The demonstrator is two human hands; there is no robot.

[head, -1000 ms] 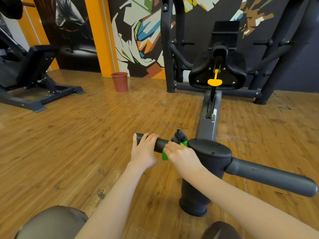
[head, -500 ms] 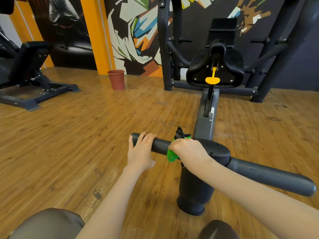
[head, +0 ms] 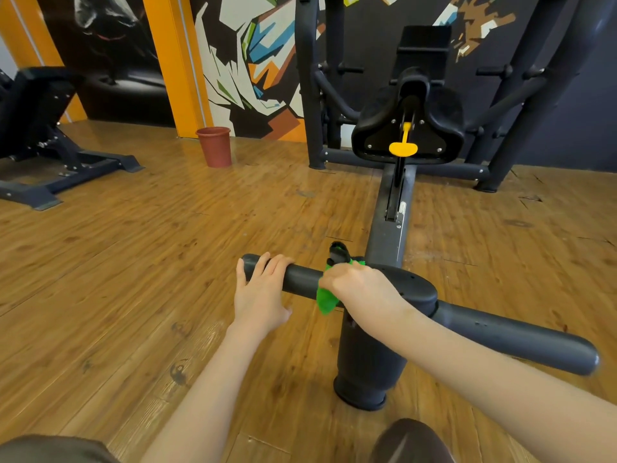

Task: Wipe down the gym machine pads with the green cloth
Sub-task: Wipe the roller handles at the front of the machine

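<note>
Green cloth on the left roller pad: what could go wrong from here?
The green cloth is bunched under the right hand, so its strokes may miss parts of the left roller pad. The left hand grips that pad's end, leaving that part unwiped for now. The right roller pad could get skipped.

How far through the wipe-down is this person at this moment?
Nothing shows as finished; no pad looks visibly cleaner. In hand: the right hand grips the green cloth around the left roller pad near the hub, while the left hand holds the pad's outer end. Left: the right roller pad and the seat pad farther back, neither touched by hand or cloth.
</note>
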